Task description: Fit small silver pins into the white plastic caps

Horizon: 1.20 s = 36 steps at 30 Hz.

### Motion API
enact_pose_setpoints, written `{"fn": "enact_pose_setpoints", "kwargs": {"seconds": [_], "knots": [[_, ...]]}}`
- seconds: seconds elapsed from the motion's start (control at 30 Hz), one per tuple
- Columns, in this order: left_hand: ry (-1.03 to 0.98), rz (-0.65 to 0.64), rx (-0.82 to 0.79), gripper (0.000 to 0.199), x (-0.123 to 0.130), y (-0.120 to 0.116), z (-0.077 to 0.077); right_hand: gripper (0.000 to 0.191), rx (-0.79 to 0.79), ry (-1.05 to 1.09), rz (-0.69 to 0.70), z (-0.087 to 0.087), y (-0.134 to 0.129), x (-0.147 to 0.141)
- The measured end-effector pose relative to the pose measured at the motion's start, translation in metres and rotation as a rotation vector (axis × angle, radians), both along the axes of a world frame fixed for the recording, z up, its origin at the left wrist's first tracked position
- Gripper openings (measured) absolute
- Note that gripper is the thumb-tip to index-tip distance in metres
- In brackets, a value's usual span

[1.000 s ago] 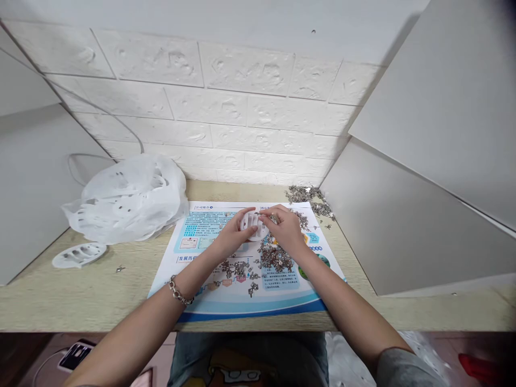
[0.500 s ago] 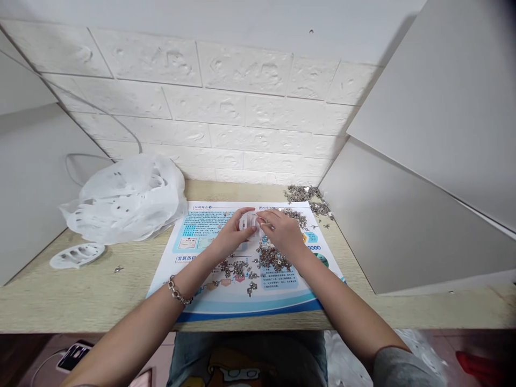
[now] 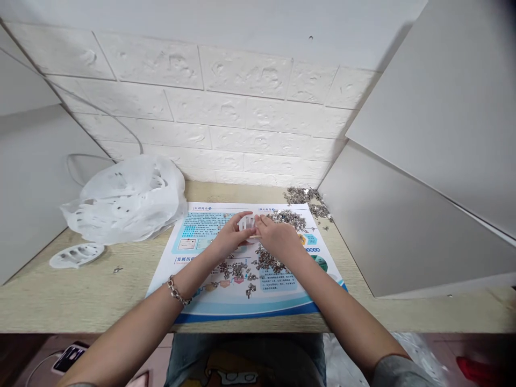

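Above the printed sheet, my left hand is closed around a white slotted plastic piece, thumb in front and fingers behind. My right hand presses its bent fingertips against the right side of the same piece. Whether a small metal part is pinched in them is hidden. Just below the right hand lies a heap of small silvery metal parts. Several more loose metal parts are scattered to its left, under the left forearm.
A translucent plastic bag of white pieces sits at the left. In front of it lies another slotted white piece. More metal parts are piled by the wall at the back right. Grey panels stand at both sides.
My right fingers have shifted slightly left and closed in on the white piece. The piece has turned so its slots face me more. The left hand keeps its hold.
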<state>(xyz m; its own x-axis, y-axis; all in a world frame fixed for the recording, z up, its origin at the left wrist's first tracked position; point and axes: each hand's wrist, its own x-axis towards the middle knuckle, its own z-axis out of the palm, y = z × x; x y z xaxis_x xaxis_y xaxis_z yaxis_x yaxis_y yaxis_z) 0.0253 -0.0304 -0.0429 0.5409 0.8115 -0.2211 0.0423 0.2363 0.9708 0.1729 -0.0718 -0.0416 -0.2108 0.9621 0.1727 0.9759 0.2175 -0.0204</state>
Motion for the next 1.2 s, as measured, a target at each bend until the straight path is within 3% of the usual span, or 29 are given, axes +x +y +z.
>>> {"fn": "enact_pose_setpoints", "kwargs": {"seconds": [0.1, 0.23, 0.33, 0.5, 0.67, 0.77, 0.9, 1.07, 1.2], "knots": [[-0.020, -0.012, -0.043, 0.052, 0.000, 0.002, -0.001, 0.042, -0.041, 0.134, 0.018, 0.003, 0.001, 0.003], [-0.077, 0.028, -0.069, 0.045, 0.001, 0.003, -0.001, 0.038, -0.029, 0.661, -0.068, -0.002, 0.011, 0.009], [-0.011, 0.001, -0.028, 0.043, 0.002, 0.002, 0.002, 0.032, -0.064, 0.868, -0.153, -0.008, 0.019, 0.011], [0.122, -0.049, -0.030, 0.043, 0.003, -0.001, 0.009, 0.022, -0.039, 0.874, -0.141, -0.009, 0.020, 0.010], [0.172, -0.087, -0.096, 0.042, 0.004, -0.003, 0.008, 0.042, 0.190, 0.994, -0.156, -0.003, 0.014, 0.009], [0.133, -0.115, -0.135, 0.044, 0.003, -0.003, 0.005, 0.053, 0.115, 1.123, -0.157, -0.003, 0.013, 0.006], [0.025, -0.155, -0.221, 0.044, 0.001, -0.004, 0.005, 0.053, 0.046, 1.152, -0.154, -0.007, 0.013, 0.000], [-0.032, -0.157, -0.295, 0.047, -0.002, -0.004, 0.010, 0.052, 0.065, 1.119, -0.136, -0.010, 0.014, -0.002], [-0.049, -0.156, -0.258, 0.047, -0.002, -0.006, 0.011, 0.051, 0.112, 1.089, -0.115, -0.010, 0.014, -0.001]]}}
